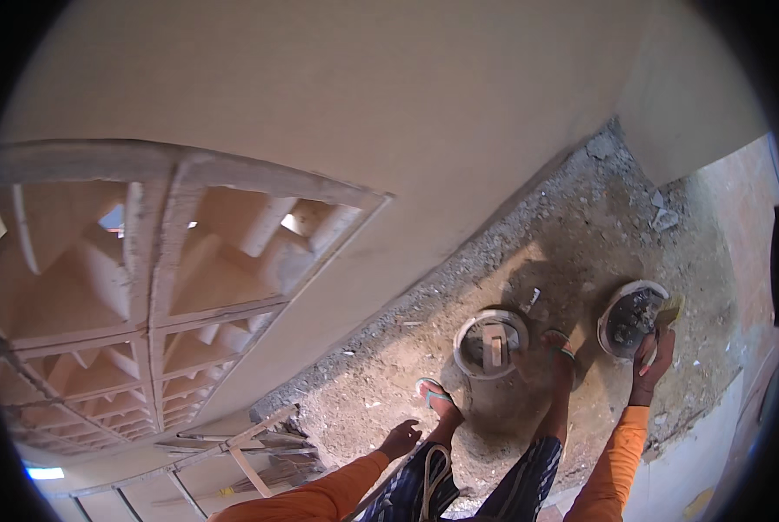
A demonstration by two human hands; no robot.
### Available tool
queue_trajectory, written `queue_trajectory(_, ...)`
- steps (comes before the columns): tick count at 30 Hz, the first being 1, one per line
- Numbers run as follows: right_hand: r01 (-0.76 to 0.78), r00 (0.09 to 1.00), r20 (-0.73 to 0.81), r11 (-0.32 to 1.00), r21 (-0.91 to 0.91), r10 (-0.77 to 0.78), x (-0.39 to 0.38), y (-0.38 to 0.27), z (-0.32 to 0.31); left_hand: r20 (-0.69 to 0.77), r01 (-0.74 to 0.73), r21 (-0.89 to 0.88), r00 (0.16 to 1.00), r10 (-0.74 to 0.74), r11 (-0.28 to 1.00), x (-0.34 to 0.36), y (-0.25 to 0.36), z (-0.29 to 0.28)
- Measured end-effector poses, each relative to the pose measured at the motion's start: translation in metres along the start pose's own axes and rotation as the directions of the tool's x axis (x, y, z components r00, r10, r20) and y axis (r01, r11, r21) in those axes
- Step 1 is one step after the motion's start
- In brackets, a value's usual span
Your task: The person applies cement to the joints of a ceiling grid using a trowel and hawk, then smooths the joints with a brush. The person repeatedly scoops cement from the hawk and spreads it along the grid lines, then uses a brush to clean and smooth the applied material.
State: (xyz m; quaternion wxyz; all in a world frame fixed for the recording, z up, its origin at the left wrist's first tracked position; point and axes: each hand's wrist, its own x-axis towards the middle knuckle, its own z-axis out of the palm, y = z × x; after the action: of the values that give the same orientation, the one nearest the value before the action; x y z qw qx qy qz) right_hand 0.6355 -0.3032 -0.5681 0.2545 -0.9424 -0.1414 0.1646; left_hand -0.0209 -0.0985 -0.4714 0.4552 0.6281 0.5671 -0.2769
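Observation:
My right hand (655,355) is closed around a brush with pale yellowish bristles (671,308). The brush is held upright over the right edge of a round bucket (604,329) that contains dark liquid. Whether the bristles touch the bucket rim, I cannot tell. My left hand (401,440) hangs low beside my left leg, its fingers loosely bent and apart, with nothing in them. Between my feet and close to the wall stands a second bucket (461,334). A wooden float (494,346) with a raised handle lies in it.
A plain plastered wall (363,96) rises ahead, with a lattice of block openings (159,252) on the left. Rubble and grit cover the ground (572,217). Timber pieces (250,452) are piled at the lower left. Paler paving (746,200) borders the dirt on the right.

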Motion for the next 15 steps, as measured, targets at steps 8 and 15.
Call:
queue_trajectory(8,0.136,0.99,-0.125,0.74,0.658,-0.071,-0.082,-0.217,-0.115,-0.017,-0.33,0.049,0.944,0.331,0.943,-0.1,0.064,-0.095)
queue_trajectory(15,0.374,0.872,-0.216,0.312,0.873,-0.439,-0.207,-0.513,-0.231,-0.12,-0.358,0.071,0.924,0.364,0.931,-0.156,0.075,-0.186)
